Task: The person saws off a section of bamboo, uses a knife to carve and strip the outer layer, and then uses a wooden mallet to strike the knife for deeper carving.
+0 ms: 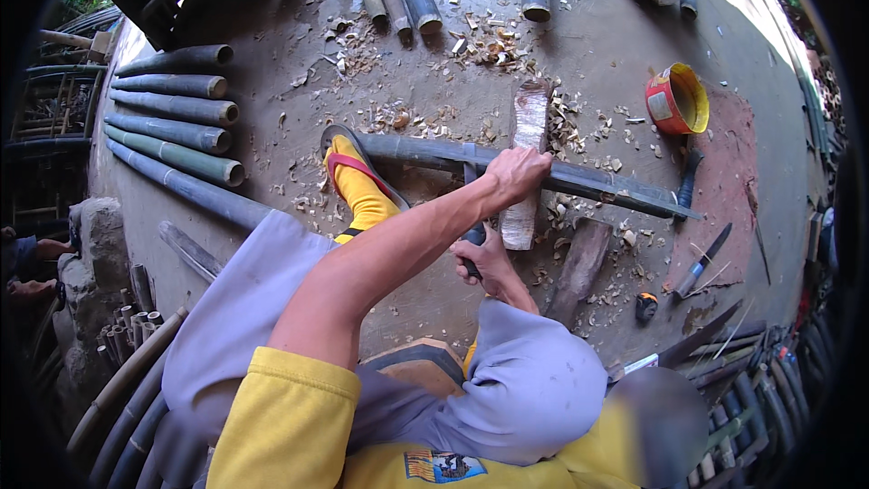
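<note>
Long grey bamboo pole (593, 183) across a pale wooden block (519, 225).
Hollow grey-green bamboo tubes (176, 110) lie left; the pole's long axis points rightward, slanting nearer; right grip (489, 263) clenches a black knife handle (472, 237), left grip (520, 174) the pole; red-and-yellow tin (670, 101) right.

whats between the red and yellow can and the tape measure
In the head view, the end of the bamboo pole crosses that stretch, with wood shavings near the tape measure.
</note>
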Demonstrator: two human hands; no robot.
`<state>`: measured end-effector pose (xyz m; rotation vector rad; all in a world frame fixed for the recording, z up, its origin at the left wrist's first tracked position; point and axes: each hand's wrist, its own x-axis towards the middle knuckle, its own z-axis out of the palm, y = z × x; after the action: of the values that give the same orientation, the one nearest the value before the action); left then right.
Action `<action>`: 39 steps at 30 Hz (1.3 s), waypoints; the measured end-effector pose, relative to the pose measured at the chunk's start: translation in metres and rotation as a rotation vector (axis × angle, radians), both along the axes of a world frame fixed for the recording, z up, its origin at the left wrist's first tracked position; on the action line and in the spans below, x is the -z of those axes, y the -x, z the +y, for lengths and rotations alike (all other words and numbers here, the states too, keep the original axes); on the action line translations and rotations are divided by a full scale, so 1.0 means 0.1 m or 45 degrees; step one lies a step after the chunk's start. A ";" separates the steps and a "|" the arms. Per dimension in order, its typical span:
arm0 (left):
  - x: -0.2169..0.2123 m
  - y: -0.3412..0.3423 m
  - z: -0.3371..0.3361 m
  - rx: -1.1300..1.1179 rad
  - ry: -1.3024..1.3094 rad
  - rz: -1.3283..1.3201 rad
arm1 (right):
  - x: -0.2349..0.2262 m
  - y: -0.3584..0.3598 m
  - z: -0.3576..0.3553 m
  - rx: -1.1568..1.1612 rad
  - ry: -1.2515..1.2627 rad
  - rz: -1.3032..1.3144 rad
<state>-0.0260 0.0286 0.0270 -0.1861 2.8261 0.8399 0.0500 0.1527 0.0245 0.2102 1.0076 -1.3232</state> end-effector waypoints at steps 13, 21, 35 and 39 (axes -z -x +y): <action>-0.11 -0.02 0.00 -0.053 0.046 -0.123 | 0.15 -0.36 -0.34 0.097 0.214 -0.672; -0.08 0.03 0.09 -0.058 0.035 -0.096 | 0.51 -0.41 -0.37 -0.173 0.196 1.317; -0.18 0.06 0.11 -0.028 0.054 -0.163 | 0.43 -0.41 -0.31 -0.248 0.168 0.943; -0.03 0.04 0.02 -0.099 0.048 -0.127 | 0.32 -0.17 0.14 -0.443 -0.178 1.544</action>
<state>-0.0296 0.0304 0.0297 -0.3353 2.7583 0.7704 0.0666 0.1663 -0.0078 -0.7331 2.0276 -0.9921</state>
